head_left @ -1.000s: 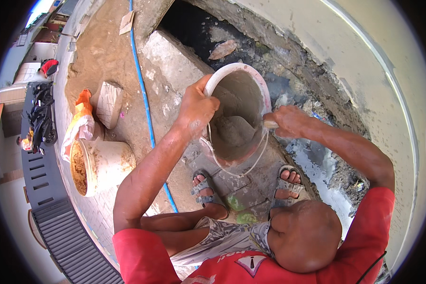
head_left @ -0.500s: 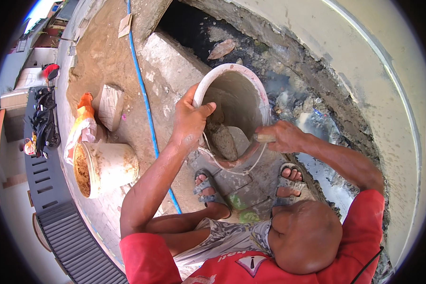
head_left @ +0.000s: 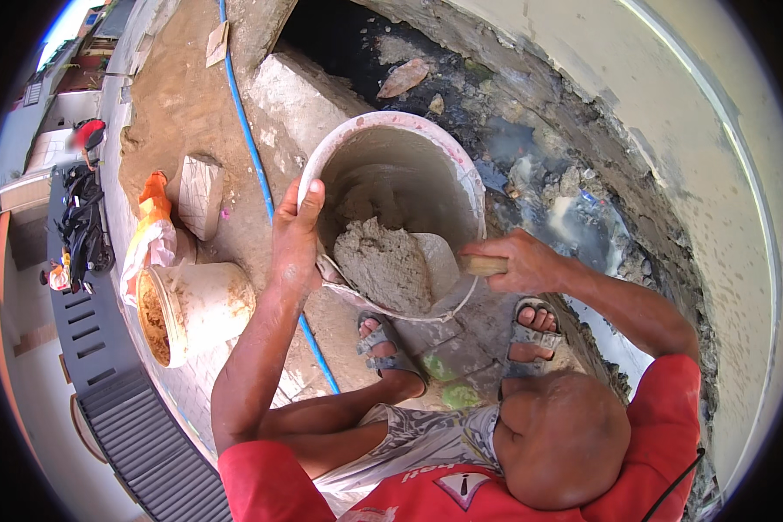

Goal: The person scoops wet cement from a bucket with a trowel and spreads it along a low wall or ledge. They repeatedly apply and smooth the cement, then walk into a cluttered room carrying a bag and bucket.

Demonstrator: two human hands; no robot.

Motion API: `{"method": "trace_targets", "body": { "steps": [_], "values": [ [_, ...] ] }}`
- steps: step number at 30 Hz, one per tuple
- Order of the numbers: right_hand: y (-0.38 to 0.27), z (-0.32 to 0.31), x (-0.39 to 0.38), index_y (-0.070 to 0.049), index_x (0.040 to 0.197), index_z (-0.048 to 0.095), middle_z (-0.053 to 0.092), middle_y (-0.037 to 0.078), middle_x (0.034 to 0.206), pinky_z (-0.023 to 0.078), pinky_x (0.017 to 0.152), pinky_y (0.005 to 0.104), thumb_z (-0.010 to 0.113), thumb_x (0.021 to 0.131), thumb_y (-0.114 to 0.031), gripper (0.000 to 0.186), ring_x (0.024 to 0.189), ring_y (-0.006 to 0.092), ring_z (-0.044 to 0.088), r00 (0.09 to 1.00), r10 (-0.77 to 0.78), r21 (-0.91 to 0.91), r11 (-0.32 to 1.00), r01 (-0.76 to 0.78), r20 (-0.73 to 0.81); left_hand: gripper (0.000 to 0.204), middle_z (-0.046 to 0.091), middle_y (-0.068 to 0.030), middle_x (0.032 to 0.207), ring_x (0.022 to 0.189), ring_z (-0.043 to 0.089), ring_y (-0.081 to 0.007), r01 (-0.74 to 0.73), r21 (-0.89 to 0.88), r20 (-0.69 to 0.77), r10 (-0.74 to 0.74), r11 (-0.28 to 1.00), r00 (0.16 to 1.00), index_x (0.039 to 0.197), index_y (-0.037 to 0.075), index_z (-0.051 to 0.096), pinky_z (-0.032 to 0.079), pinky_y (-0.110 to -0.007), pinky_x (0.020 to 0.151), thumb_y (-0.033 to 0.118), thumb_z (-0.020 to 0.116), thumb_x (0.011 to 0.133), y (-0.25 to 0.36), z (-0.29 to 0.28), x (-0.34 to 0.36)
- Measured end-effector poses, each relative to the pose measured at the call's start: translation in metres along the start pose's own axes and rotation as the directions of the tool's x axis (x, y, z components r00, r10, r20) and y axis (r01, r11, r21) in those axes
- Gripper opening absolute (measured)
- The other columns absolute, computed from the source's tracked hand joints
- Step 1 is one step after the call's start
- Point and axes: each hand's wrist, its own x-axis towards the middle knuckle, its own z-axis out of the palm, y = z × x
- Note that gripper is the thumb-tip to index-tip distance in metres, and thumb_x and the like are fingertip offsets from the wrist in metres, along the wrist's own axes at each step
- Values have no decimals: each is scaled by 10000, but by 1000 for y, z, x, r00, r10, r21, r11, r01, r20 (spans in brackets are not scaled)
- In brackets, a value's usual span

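Two hands serve one bucket at the frame's centre: the left hand laps its thumb over the rim, probably to steady the tilted mouth, its other fingers mostly hidden; the right hand's fingers wrap the trowel's handle, seemingly to control the blade against grey mortar.

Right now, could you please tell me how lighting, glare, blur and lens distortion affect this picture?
Head view: the fisheye curves the pale wall and grey slatted barrier within a black rim; head view: glare whitens part of the white tub; head view: the held bucket's inner wall is shaded, its grey mix clear; head view: the distant person in red is partly blurred.
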Motion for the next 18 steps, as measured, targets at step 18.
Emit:
{"method": "trace_targets", "body": {
  "steps": [18],
  "values": [
    [1, -10, 4, -88, 1266, 587, 684, 199, 938, 511, 807, 434, 646, 686, -124, 584, 817, 347, 657, 993, 36, -141, 990, -20, 110, 396, 611, -68, 1138, 1053, 551, -144, -33, 69, 11, 33, 997, 999, 1266, 26, 534, 443, -311, 933, 270, 592, 959, -3, 8, -11]
  ]
}}
